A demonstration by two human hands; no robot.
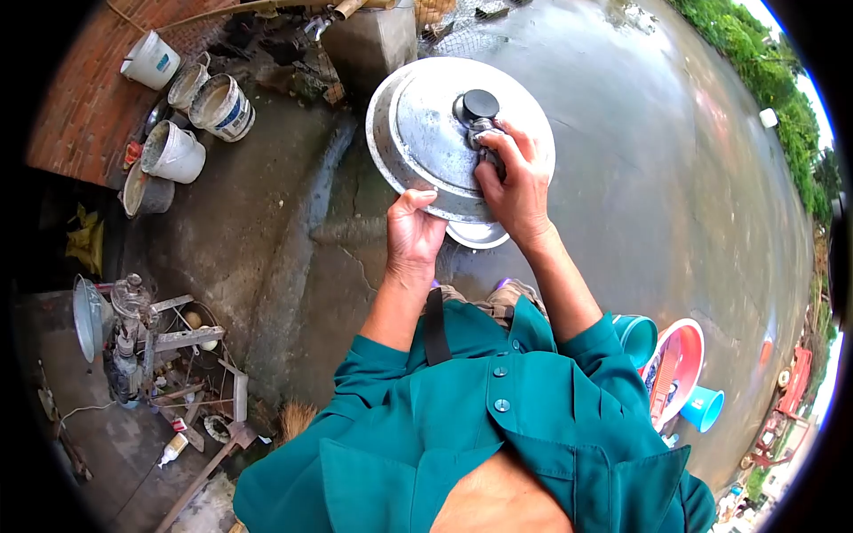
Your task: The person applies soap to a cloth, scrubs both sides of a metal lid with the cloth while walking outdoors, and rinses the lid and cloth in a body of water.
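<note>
A large round metal pot lid [426, 133] with a black knob [480, 105] is held up in front of me, its top facing my eyes. My left hand [416, 229] is closed on the lid's near rim, thumb on top and the other fingers hidden beneath. Pinched in my right hand [520, 182] is a small grey scouring pad [484, 135], pressed to the lid right beside the knob. Below the lid shows the rim of a light-coloured basin [480, 235], mostly covered.
Several used white buckets [175, 153] stand by the brick wall [89, 107] at left. A hand water pump [129, 329] is at lower left. To my right are a red basin [684, 346], a green bucket [636, 339] and a blue pail [704, 409] on wet concrete [657, 195].
</note>
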